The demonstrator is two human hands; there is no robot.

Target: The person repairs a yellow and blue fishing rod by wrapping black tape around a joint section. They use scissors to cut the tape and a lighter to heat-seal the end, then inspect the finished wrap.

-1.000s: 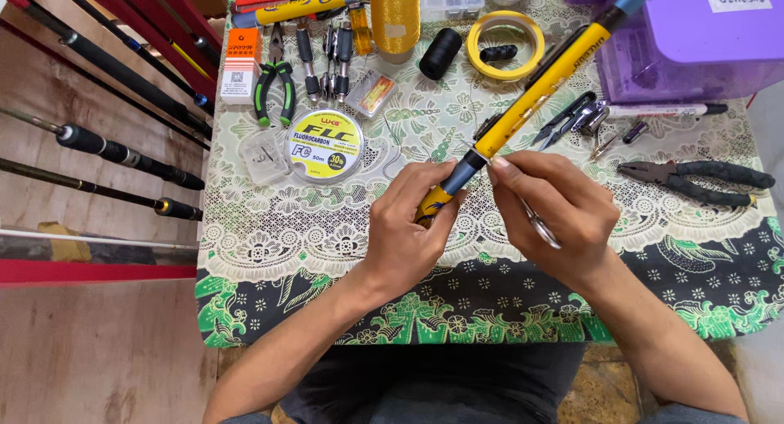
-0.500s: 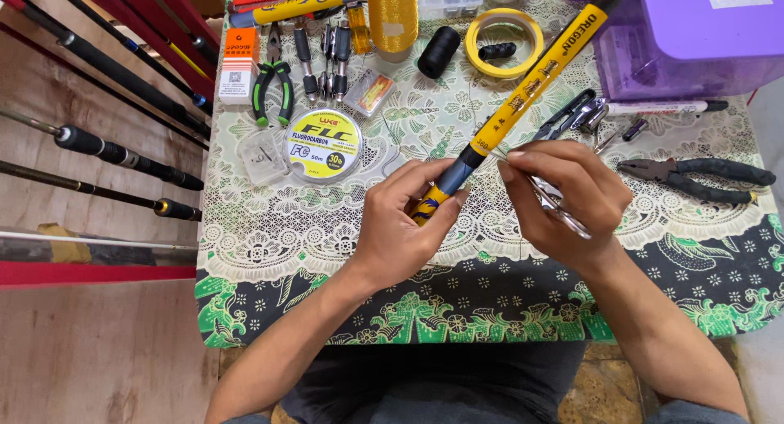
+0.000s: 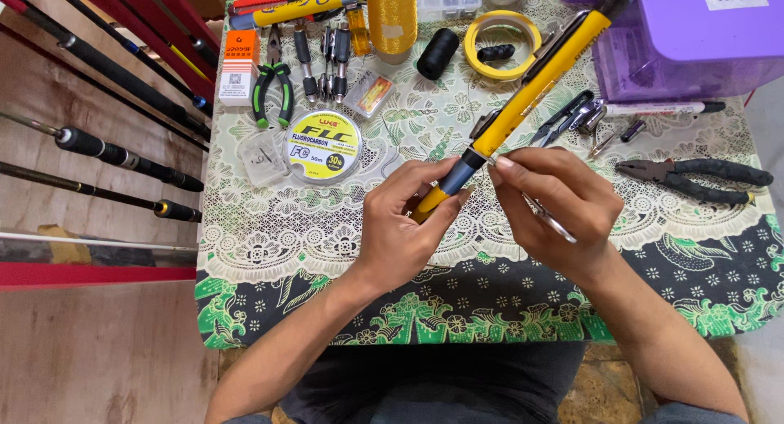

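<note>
My left hand point(image 3: 407, 224) grips the lower end of a yellow fishing rod section point(image 3: 539, 77) that runs up and right across the table. My right hand point(image 3: 555, 204) holds a thin metal tool point(image 3: 555, 222) and its fingertips touch the rod at the blue-grey collar point(image 3: 460, 175) just above my left hand. The tool's tip at the rod is hidden by my fingers.
On the lace-covered table point(image 3: 310, 228) lie a yellow line spool point(image 3: 322, 146), green-handled pliers point(image 3: 272, 88), black pliers point(image 3: 702, 177), a tape ring point(image 3: 502, 44), a gold thread spool point(image 3: 392, 16) and a purple box point(image 3: 694, 40). Several dark rods point(image 3: 114, 155) lean at the left.
The rod has shifted slightly left and down with my left hand. My right hand has turned a little, its fingertips still at the collar.
</note>
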